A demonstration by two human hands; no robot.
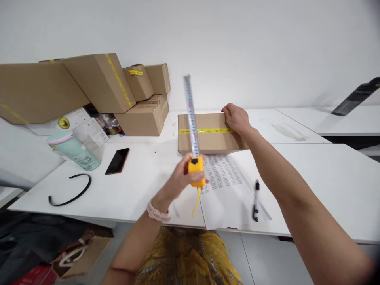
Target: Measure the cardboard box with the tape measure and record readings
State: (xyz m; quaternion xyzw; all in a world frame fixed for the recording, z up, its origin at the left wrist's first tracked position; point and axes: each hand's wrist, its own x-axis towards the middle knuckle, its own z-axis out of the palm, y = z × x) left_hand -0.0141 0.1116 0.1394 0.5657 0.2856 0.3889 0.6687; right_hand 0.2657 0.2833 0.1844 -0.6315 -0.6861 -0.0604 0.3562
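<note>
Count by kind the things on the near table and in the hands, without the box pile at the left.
Brown cardboard box with yellow tape: 1
Yellow tape measure: 1
Black flat smartphone: 1
Black-and-white pen: 1
Printed white paper sheet: 1
Black curved band: 1
Mint-green plastic bottle: 1
Total: 7

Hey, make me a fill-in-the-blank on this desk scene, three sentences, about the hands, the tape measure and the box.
1. The left hand grips a ____ tape measure with its blade pulled out.
2. The right hand rests on a box made of ____.
3. The pen lies on the printed sheet, to the ____ of the tape measure.
Missing words: yellow; cardboard; right.
</note>
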